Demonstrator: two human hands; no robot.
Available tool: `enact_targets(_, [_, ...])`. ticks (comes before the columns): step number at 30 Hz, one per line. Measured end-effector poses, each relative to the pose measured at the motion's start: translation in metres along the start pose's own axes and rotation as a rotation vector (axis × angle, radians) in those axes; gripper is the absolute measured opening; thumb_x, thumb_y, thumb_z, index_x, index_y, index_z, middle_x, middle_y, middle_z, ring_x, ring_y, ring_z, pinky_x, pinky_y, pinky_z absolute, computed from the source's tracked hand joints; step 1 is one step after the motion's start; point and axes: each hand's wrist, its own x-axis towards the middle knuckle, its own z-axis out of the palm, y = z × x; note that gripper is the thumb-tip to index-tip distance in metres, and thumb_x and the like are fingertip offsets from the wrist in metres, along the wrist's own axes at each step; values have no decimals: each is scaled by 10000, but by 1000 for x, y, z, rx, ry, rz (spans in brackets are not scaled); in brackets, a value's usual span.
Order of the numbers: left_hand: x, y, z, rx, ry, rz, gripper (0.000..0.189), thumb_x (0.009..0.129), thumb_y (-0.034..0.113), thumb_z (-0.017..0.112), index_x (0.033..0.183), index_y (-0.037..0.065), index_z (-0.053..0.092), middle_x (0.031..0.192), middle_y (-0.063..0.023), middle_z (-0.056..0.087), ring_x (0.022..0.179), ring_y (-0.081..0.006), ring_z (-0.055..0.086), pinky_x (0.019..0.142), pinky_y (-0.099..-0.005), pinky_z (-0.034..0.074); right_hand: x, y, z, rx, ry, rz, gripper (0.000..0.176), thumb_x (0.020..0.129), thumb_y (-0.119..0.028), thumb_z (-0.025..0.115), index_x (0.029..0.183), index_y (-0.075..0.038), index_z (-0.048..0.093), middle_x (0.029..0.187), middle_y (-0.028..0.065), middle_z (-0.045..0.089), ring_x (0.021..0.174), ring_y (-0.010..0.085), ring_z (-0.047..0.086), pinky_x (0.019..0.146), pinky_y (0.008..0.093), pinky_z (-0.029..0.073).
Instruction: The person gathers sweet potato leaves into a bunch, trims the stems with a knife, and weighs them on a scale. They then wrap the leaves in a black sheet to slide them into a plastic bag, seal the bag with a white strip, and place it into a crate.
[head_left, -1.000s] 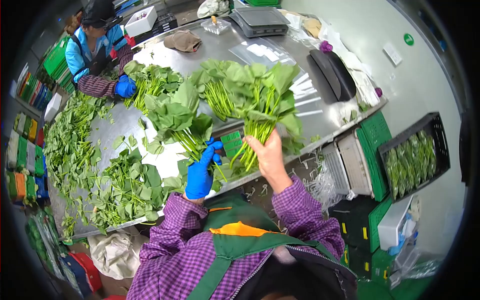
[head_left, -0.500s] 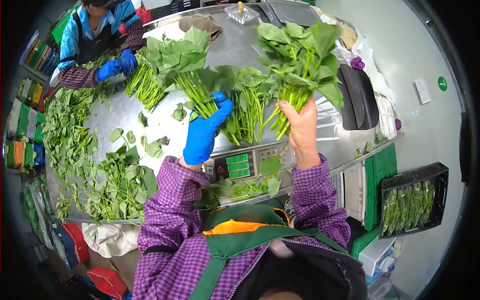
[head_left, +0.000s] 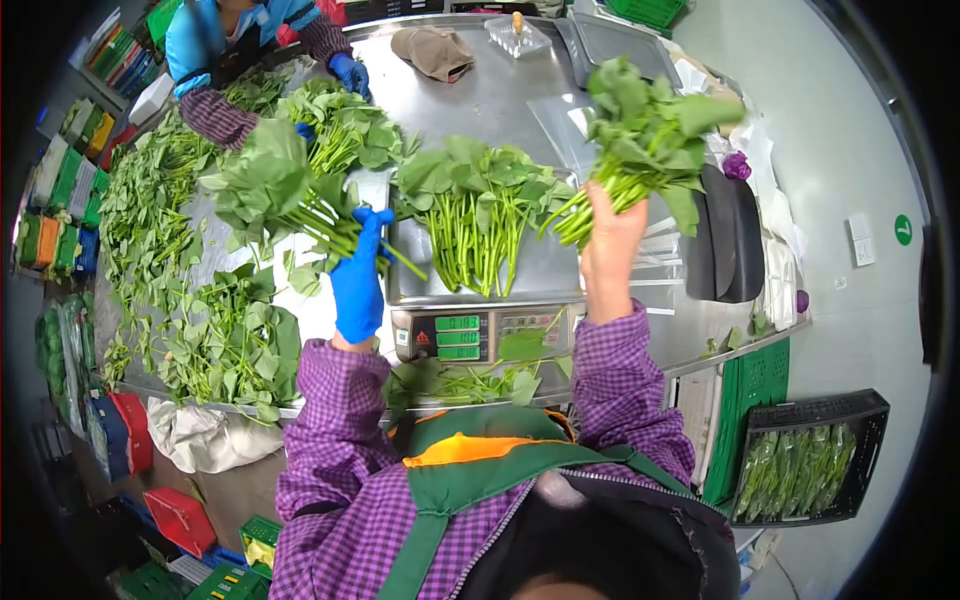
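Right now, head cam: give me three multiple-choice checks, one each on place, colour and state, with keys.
1. Where do the loose greens between the two hands lie?
A) on the scale
B) in a crate
C) on a cap

2. What colour is the glove on the left hand, which grips the left bunch?
A) white
B) blue
C) yellow

3. What state is the right hand in?
A) open and empty
B) flat on the table
C) shut on the right bunch

Key:
1 A: the stems rest on the steel pan above the display.
2 B: the glove is plainly blue.
3 C: the bare fingers wrap the stems, with the leaves pointing up.
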Motion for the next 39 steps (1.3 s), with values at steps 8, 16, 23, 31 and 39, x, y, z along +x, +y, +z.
enact_targets(8, [-72,-54,10,54,-53,-182,305,928,328,550,1083,67,578,970,-30,643,733,-70,510,634,-234,409,-62,71,-15,-1032,-533,97,939,775,-308,699,1381,111,116,1349,325,310,1228,440,364,1030,442,319])
enact_targets(16, [-94,-57,5,-1,105,-274,304,912,292,584,1102,55,579,965,-45,657,682,-70,508,591,-210,416,-50,60,-51,-800,-581,145,814,808,-266,657,1378,79,190,1221,287,506,1105,405,520,943,406,410])
enact_targets(23, [-112,-57,12,29,158,-222,291,913,300,582,1061,51,611,943,-38,656,728,-74,533,629,-241,423,-35,55,-64,-759,-443,219,510,836,-189,632,1247,59,460,845,175,649,752,235,656,660,336,500])
enact_targets(31, [-131,-60,12,60,201,-143,335,908,295,582,1129,44,582,1007,-39,642,843,-94,558,729,-240,429,-10,42,-92,-508,-511,281,339,869,-94,598,1173,32,518,837,85,650,718,135,619,632,258,482])
enact_targets(39, [-143,-46,12,112,228,-119,321,918,270,571,1145,45,552,1012,-45,642,801,-98,545,702,-250,433,-6,-3,-55,6,-483,237,271,899,-51,561,1149,43,512,1008,79,624,914,108,580,815,236,451])
